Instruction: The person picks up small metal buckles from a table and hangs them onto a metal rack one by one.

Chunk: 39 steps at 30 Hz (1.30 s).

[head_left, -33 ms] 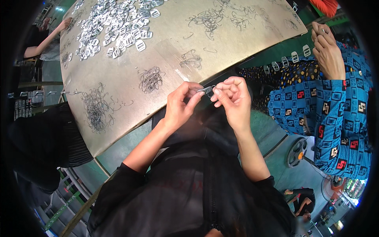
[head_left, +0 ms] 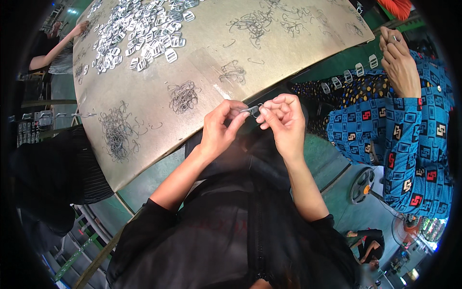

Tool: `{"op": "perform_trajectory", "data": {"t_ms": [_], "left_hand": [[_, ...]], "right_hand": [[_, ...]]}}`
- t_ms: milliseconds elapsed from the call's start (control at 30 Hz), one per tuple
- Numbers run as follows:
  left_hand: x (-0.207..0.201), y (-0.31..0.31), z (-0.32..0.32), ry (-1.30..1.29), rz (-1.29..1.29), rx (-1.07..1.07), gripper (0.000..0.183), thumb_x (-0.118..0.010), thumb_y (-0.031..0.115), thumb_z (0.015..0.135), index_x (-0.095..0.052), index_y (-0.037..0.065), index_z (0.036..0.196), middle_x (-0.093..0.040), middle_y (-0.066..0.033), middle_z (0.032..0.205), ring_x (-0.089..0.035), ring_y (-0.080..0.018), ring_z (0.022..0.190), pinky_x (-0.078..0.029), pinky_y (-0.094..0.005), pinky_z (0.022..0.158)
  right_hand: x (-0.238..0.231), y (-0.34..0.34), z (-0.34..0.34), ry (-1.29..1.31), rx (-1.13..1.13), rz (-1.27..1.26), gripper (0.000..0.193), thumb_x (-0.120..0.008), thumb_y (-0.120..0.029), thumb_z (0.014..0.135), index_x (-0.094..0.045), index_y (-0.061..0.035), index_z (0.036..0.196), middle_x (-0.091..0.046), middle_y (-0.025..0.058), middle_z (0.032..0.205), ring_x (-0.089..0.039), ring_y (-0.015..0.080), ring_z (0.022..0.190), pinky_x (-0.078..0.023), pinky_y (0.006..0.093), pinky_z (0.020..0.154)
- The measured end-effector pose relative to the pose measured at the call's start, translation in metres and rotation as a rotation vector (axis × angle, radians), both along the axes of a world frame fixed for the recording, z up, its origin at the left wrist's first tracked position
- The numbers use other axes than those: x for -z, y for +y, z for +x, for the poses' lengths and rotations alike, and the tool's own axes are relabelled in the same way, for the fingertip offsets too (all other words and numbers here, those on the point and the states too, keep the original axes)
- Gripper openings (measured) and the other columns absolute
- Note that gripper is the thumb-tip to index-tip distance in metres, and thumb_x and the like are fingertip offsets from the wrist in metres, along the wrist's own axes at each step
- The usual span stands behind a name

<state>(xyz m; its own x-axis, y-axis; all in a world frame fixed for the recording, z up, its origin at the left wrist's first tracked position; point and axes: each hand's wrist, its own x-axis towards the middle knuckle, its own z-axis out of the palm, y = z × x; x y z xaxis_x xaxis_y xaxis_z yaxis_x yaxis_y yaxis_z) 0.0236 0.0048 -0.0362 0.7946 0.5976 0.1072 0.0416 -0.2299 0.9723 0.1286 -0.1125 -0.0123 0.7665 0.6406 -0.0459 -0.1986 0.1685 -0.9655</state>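
Just past the table's near edge, my left hand [head_left: 222, 126] pinches a small grey metal buckle [head_left: 253, 111] between thumb and forefinger. My right hand [head_left: 285, 123] meets it from the other side, thumb and forefinger closed on a thin wire hook at the buckle's end. Fingertips cover part of both pieces, so how they join is hard to see. On the table beyond lie a tangled heap of wire hooks [head_left: 185, 97] and a smaller cluster of hooks [head_left: 233, 73].
Silvery buckles [head_left: 153, 43] are heaped on the table [head_left: 159, 130] at the far left. More wire hooks lie at near left [head_left: 118, 135] and far right [head_left: 255, 24]. Close on my right, a co-worker in a blue patterned sleeve [head_left: 402, 144] sits beside a row of hanging buckles [head_left: 359, 70].
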Motion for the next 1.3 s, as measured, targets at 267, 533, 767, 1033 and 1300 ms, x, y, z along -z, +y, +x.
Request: {"op": "perform_trajectory", "data": {"t_ms": [267,533,767,1033,1300], "left_hand": [[-0.008,-0.003,-0.002,-0.075,0.16,0.032,0.015,-0.067,0.001,0.08,-0.06,0.001,0.093,-0.062,-0.0084,0.08,-0.062,-0.0155,0.067,-0.049,-0.0262,0.06],[-0.006,-0.001,-0.012,-0.123,0.136,0.1,0.014,-0.065,0.003,0.081,-0.06,0.001,0.094,-0.063,-0.0094,0.085,-0.061,-0.0166,0.067,-0.049,-0.0272,0.06],[-0.007,0.115,0.002,0.078,0.551,-0.303,0.017,-0.062,0.015,0.083,-0.064,0.006,0.098,-0.063,-0.0143,0.097,-0.061,-0.0299,0.083,-0.049,-0.0357,0.071],[0.008,0.192,0.0,0.263,0.933,-0.351,0.019,-0.064,0.012,0.083,-0.067,0.003,0.1,-0.065,-0.0134,0.093,-0.063,-0.026,0.081,-0.05,-0.0328,0.074],[-0.037,0.044,0.009,0.05,-0.13,-0.058,0.01,-0.064,0.007,0.085,-0.063,0.0,0.093,-0.066,-0.0026,0.082,-0.059,-0.0057,0.074,-0.046,-0.0205,0.066]], "right_hand": [[-0.007,0.003,-0.015,-0.136,0.106,-0.023,0.016,-0.058,0.005,0.085,-0.046,-0.0012,0.093,-0.06,0.0085,0.088,-0.061,0.0098,0.071,-0.052,0.0231,0.063],[-0.009,0.006,-0.027,-0.2,0.134,0.02,0.015,-0.058,0.006,0.085,-0.046,-0.0013,0.091,-0.06,0.0105,0.091,-0.062,0.0107,0.074,-0.053,0.0232,0.066],[-0.01,-0.007,-0.031,-0.325,0.165,0.071,0.019,-0.057,0.01,0.084,-0.043,-0.0024,0.088,-0.059,0.0125,0.091,-0.061,0.0123,0.075,-0.053,0.0248,0.07],[-0.005,0.0,-0.038,-0.366,0.132,0.108,0.018,-0.056,0.011,0.084,-0.043,-0.0013,0.087,-0.059,0.0134,0.092,-0.062,0.0131,0.075,-0.053,0.0245,0.068],[0.006,-0.003,-0.027,-0.347,0.147,0.128,0.015,-0.056,0.011,0.084,-0.045,0.0001,0.087,-0.06,0.0131,0.091,-0.063,0.0135,0.075,-0.053,0.0246,0.067]]}}
